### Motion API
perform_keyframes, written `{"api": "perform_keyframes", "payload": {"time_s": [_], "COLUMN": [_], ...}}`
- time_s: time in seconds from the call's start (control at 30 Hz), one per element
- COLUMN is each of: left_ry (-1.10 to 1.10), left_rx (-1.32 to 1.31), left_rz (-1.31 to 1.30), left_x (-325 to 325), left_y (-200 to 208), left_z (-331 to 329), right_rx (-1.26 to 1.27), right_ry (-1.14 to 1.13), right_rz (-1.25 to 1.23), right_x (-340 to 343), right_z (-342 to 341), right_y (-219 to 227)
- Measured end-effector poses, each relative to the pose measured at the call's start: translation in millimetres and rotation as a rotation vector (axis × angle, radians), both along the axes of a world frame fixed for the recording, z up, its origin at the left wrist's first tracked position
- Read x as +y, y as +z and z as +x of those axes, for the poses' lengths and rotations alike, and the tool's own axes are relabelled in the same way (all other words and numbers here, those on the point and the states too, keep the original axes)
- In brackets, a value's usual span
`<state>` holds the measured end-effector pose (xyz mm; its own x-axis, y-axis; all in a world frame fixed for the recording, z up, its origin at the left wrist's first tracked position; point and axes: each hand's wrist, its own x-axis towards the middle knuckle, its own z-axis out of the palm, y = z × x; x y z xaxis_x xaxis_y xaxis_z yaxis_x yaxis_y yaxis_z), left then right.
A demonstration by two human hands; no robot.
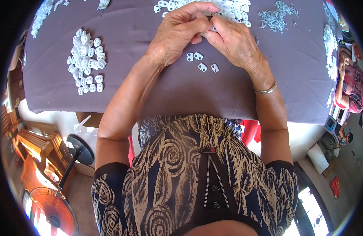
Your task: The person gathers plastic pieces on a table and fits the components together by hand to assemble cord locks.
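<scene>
My left hand (175,35) and my right hand (235,42) meet over the far middle of the table, fingertips pinched together. Between them shows a sliver of a small white plastic cord lock piece (213,28), mostly hidden by the fingers. Just below the hands lie a few loose white pieces (202,67) with dark round holes. Beyond the fingers spreads a heap of similar white two-holed pieces (238,11). To the right of that heap is a pile of thin, silvery metal springs (278,16).
A cluster of white cord locks (86,55) sits on the left of the brown-covered table (161,94). More small parts (330,51) line the right edge, where another person (350,84) is seen. An orange fan (53,214) stands at lower left.
</scene>
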<state>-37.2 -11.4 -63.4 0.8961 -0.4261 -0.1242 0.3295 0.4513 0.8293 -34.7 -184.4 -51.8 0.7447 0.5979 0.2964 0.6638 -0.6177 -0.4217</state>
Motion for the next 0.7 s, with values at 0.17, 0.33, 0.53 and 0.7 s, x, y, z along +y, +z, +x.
{"api": "perform_keyframes", "payload": {"time_s": [0.17,0.33,0.53,0.7], "left_ry": [0.050,0.090,0.211,0.335], "left_rx": [0.078,0.051,-0.031,-0.161], "left_rz": [-0.039,-0.054,0.110,0.351], "left_x": [-3,-4,-9,34], "left_y": [-6,-5,22,50], "left_z": [-5,-6,-5,-12], "right_rx": [-0.013,0.002,-0.133,-0.012], "right_ry": [-0.034,-0.072,-0.001,-0.206], "right_rz": [0.035,0.035,0.331,0.335], "right_x": [4,4,14,9], "right_z": [-4,-8,-2,-2], "right_y": [-2,-4,11,12]}}
